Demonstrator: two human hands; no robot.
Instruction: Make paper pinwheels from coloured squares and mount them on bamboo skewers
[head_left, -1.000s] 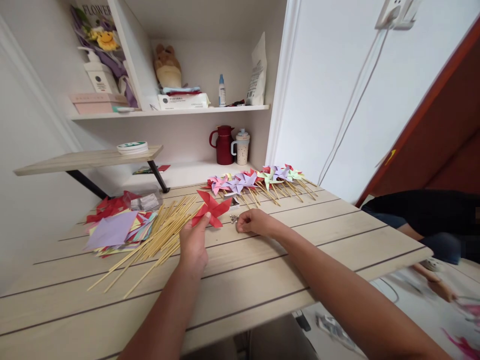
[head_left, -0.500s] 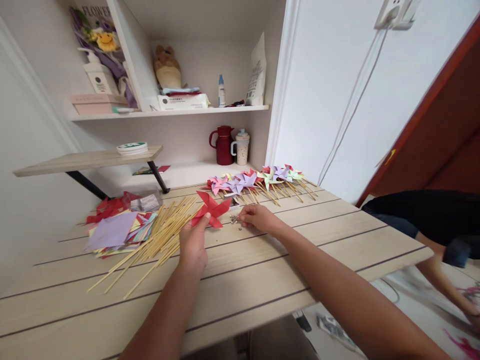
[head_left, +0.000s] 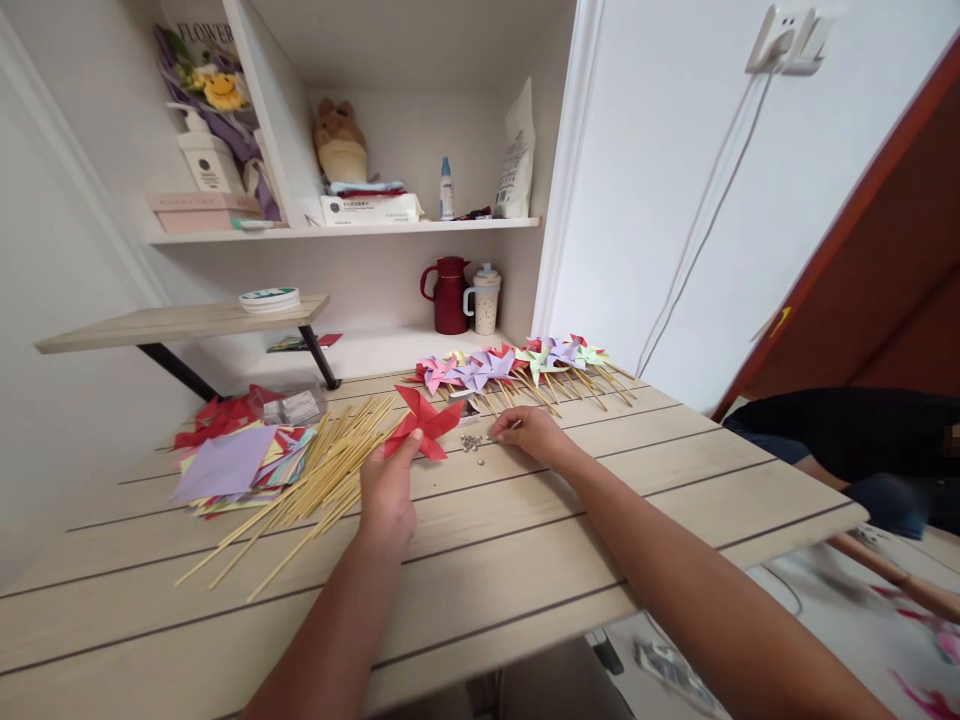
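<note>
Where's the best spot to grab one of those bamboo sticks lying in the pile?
Probably take a bamboo stick by its near end, coming from the table's front edge: those ends fan apart on the bare table, while the far ends are bunched beside the paper stack.

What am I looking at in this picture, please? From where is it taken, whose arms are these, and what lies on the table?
The picture comes from a camera worn on a person's head, looking forward and down, so the two bare arms are that person's own. The left hand pinches a red folded paper pinwheel. The right hand rests beside a small heap of silver metal pins on the pale wooden plank table. To the left lie loose thin bamboo sticks and a stack of coloured paper squares. Behind stands a row of finished pastel pinwheels on sticks. At the right edge another person in dark clothing is partly seen.
</note>
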